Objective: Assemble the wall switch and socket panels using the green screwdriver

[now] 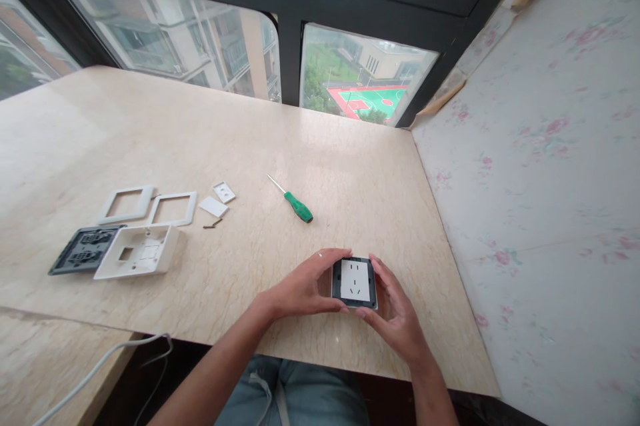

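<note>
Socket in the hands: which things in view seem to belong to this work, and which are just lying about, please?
Likely belonging:
- socket, between left hand and right hand
- green screwdriver
- white box
- dark panel
- two white frames
- small white plates

Probably just lying about:
- white cable

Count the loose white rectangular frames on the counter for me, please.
2: the left frame and the right frame lie side by side, just beyond the open white box. No others show.
</note>
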`<move>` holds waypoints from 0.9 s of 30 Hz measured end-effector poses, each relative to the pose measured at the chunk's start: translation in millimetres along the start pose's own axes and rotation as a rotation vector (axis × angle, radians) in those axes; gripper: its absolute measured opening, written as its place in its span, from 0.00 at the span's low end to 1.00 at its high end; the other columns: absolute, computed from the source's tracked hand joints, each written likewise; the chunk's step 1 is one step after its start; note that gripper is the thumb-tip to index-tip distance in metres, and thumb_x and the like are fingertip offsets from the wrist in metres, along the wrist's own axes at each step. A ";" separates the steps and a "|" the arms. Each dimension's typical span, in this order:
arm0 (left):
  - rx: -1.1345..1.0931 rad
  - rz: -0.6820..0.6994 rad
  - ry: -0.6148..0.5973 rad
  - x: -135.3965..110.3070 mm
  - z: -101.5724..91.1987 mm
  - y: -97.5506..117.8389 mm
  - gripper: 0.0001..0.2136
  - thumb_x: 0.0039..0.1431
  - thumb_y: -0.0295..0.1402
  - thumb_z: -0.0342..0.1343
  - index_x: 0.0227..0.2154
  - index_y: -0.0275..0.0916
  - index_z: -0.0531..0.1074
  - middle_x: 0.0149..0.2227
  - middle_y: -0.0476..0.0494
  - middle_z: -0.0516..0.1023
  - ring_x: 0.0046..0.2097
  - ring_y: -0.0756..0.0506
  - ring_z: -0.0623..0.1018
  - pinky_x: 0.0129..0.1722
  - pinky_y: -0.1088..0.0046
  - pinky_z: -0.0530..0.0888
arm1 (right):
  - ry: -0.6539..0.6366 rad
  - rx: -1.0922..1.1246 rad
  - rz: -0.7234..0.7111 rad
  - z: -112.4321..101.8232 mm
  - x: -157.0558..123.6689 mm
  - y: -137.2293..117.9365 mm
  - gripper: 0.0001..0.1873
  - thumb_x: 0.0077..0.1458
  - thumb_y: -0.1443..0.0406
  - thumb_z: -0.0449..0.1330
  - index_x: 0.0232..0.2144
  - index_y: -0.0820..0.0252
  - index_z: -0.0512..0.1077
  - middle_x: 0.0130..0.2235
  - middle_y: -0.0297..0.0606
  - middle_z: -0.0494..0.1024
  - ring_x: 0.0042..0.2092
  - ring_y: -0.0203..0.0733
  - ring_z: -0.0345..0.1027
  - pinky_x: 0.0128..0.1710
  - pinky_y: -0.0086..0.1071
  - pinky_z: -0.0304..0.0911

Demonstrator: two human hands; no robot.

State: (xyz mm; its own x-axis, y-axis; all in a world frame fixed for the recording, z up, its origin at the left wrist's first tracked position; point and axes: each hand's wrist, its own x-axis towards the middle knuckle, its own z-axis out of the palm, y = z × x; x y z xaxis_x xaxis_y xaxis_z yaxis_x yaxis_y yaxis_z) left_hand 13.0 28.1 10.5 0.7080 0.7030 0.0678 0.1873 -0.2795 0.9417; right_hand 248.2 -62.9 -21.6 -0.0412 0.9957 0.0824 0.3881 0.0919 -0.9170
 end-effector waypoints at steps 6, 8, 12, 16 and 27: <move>-0.019 -0.005 0.003 -0.4 -0.1 -4.3 0.44 0.45 0.48 0.71 0.64 0.48 0.58 0.65 0.37 0.64 0.66 0.34 0.63 0.65 0.49 0.61 | 0.006 0.002 -0.002 0.9 -0.1 -0.3 0.40 0.55 0.61 0.67 0.66 0.44 0.55 0.70 0.40 0.56 0.70 0.55 0.49 0.67 0.58 0.50; -0.002 0.006 -0.005 -0.8 -0.1 -5.8 0.45 0.45 0.47 0.71 0.65 0.48 0.57 0.66 0.37 0.63 0.66 0.34 0.63 0.65 0.49 0.61 | 0.008 0.004 -0.007 0.9 -0.3 0.8 0.40 0.55 0.61 0.67 0.66 0.44 0.55 0.69 0.41 0.56 0.70 0.55 0.49 0.67 0.58 0.50; 0.045 0.049 -0.032 -1.9 0.5 -7.6 0.45 0.47 0.45 0.70 0.66 0.47 0.55 0.67 0.36 0.60 0.68 0.34 0.60 0.66 0.49 0.58 | 0.013 -0.004 -0.011 0.7 -0.7 3.8 0.39 0.56 0.60 0.66 0.66 0.46 0.56 0.69 0.42 0.56 0.69 0.55 0.50 0.67 0.56 0.51; 0.062 0.058 -0.017 -2.9 3.0 -8.6 0.46 0.48 0.42 0.70 0.67 0.46 0.53 0.68 0.35 0.56 0.69 0.34 0.57 0.66 0.52 0.60 | 0.012 -0.013 -0.010 0.3 -0.9 6.9 0.39 0.56 0.59 0.65 0.66 0.46 0.56 0.69 0.43 0.56 0.70 0.56 0.49 0.67 0.58 0.50; 0.083 0.062 0.068 -5.9 9.3 -10.4 0.46 0.44 0.44 0.70 0.66 0.42 0.57 0.65 0.32 0.62 0.65 0.33 0.64 0.63 0.54 0.64 | 0.063 0.076 0.040 6.0 -0.1 13.7 0.37 0.57 0.58 0.64 0.65 0.50 0.57 0.70 0.44 0.55 0.69 0.55 0.51 0.65 0.52 0.55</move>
State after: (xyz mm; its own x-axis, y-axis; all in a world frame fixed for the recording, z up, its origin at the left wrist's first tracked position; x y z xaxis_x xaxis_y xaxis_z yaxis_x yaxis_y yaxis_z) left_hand 13.2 20.8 -2.8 0.6724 0.7249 0.1498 0.2027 -0.3750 0.9046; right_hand 248.0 -61.8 -36.4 0.0318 0.9972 0.0677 0.3172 0.0542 -0.9468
